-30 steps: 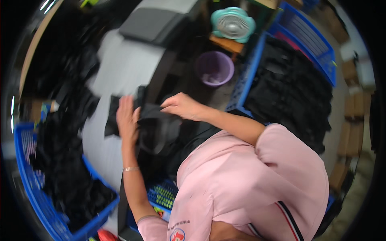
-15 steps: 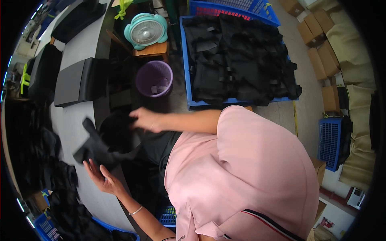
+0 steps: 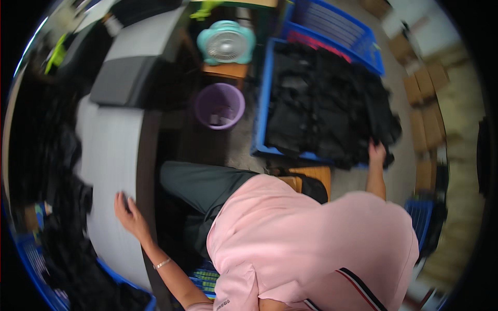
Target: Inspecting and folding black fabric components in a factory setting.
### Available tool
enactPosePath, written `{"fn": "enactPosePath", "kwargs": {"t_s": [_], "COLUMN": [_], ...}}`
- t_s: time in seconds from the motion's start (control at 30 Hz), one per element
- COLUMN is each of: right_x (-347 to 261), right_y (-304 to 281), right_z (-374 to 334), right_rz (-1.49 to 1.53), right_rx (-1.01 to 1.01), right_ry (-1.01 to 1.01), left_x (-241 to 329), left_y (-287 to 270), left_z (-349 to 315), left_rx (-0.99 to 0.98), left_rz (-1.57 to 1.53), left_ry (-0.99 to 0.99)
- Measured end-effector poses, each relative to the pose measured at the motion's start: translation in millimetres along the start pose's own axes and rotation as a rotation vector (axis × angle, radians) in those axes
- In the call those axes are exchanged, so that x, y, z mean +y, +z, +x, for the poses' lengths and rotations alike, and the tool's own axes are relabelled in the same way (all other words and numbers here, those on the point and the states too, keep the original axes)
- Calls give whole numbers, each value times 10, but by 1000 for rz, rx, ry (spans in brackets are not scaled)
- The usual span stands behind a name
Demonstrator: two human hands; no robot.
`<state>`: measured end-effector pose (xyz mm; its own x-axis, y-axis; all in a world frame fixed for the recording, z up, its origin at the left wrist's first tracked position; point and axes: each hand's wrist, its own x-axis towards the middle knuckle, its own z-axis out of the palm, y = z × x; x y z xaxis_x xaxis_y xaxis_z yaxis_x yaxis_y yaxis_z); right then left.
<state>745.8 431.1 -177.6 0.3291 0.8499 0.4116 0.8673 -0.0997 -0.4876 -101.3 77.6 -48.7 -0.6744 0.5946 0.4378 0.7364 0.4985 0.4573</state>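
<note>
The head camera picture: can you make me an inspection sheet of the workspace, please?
Surface: long pale grey tabletop, with a grey-and-black block-shaped piece on it.
Work things: black fabric pieces heaped in a blue rectangular plastic crate.
Clutter: pale scraps inside a round purple plastic bin.
Hands: left hand open at the tabletop, contact unclear; right hand at the heap's near right corner, grip blurred.
Cables: nothing seen.
Surroundings: turquoise petal-edged fan on a brown wooden stool; brown cardboard boxes right.

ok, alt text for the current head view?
Person in a pink shirt, right hand at the edge of black fabric piled in a blue crate, left hand open over a light grey worktop; purple basket between.
</note>
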Motion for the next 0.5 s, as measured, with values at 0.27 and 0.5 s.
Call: {"fn": "enactPosePath", "kwargs": {"t_s": [0.27, 0.5], "right_x": [-655, -3298], "right_y": [208, 1026], "right_z": [326, 214], "right_rz": [-87, -96], "right_rx": [419, -14], "right_ry": [982, -508], "left_x": [104, 150], "left_y": [37, 27], "left_z": [-33, -13], "left_rx": [81, 77], "left_rz": [10, -34], "left_ry": [-56, -137]}}
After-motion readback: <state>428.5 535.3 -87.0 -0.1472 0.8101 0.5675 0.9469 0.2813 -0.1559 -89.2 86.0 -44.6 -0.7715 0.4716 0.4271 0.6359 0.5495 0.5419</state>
